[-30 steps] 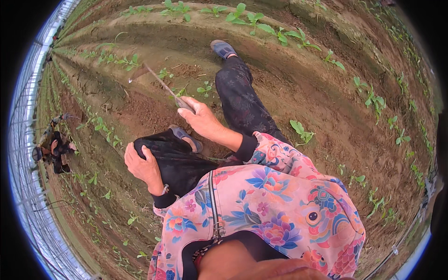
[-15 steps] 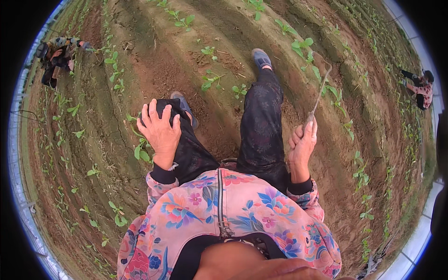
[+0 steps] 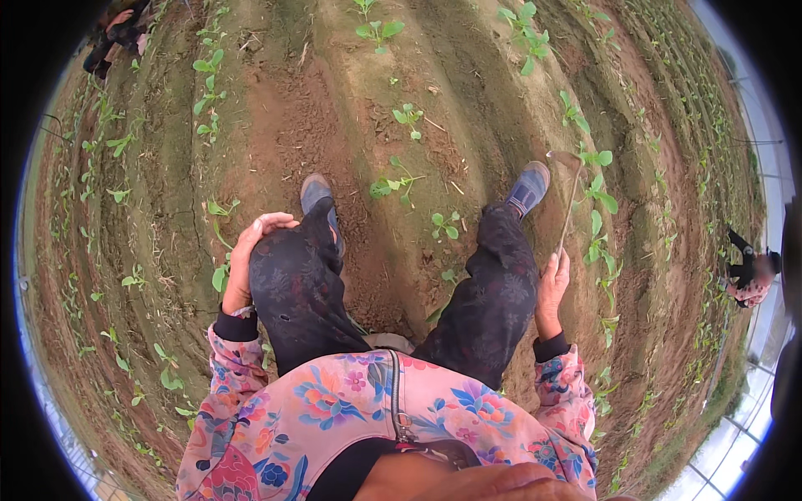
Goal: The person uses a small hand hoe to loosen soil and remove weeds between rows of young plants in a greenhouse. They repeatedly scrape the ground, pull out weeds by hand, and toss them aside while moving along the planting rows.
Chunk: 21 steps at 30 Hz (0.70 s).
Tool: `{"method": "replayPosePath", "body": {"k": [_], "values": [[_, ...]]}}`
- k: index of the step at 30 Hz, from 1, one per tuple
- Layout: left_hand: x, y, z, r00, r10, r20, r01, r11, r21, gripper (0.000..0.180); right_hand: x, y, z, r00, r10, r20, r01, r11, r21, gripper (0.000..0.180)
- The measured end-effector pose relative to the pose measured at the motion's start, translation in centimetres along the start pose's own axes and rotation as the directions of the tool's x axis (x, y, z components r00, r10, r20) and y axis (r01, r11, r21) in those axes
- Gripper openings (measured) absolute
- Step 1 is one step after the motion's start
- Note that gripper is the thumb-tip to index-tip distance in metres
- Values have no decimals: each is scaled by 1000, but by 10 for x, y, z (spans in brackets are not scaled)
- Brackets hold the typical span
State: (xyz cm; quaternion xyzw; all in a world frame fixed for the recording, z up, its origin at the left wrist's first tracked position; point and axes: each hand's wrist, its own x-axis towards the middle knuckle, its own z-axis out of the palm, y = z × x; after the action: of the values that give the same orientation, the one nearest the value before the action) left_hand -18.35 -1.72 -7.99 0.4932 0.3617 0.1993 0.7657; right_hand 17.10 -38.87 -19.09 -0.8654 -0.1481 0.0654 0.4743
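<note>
My left hand [image 3: 244, 263] lies against the outer side of my left knee [image 3: 292, 255], its fingers stretched over the top of the dark trousers and nothing seen in them. Off to the right, my right hand [image 3: 550, 290] is closed around the handle end of a thin-shafted hand hoe [image 3: 570, 204]. The hoe points forward, and its small curved blade [image 3: 564, 156] is beside the leafy seedlings [image 3: 603, 194] of the right-hand row. Whether the blade touches the soil, I cannot tell. A ridge with several small seedlings [image 3: 408, 115] runs ahead between my feet.
My left shoe [image 3: 316, 192] and right shoe [image 3: 529, 188] stand on the soil on either side of the middle seedlings [image 3: 393, 185]. More planted rows run along both sides. One person [image 3: 117, 33] is at the far left, another [image 3: 752, 280] at the right edge.
My left hand has shifted from the top of the knee to its outer side. Both knees have come up and apart. The hoe has swung down, its blade now lower beside the right row.
</note>
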Motion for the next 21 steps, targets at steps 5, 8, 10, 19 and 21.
{"method": "replayPosePath", "body": {"k": [5,8,10,19,21], "values": [[90,-114,-53,929,-292,227,248,947,203,40,135,-12,72,944,-247,217,320,842,-434,37],[133,-186,-74,960,-254,115,128,768,627,28,224,-8,138,942,-159,295,300,792,-531,35],[153,-206,-81,967,-89,237,-186,380,906,27,275,-16,191,919,-237,314,375,766,-521,35],[207,-150,-25,830,347,436,-549,374,747,23,400,-58,306,912,-359,200,382,919,-94,34],[224,-104,-14,890,347,295,-453,610,650,16,331,-103,320,905,-208,371,45,914,403,31]]}}
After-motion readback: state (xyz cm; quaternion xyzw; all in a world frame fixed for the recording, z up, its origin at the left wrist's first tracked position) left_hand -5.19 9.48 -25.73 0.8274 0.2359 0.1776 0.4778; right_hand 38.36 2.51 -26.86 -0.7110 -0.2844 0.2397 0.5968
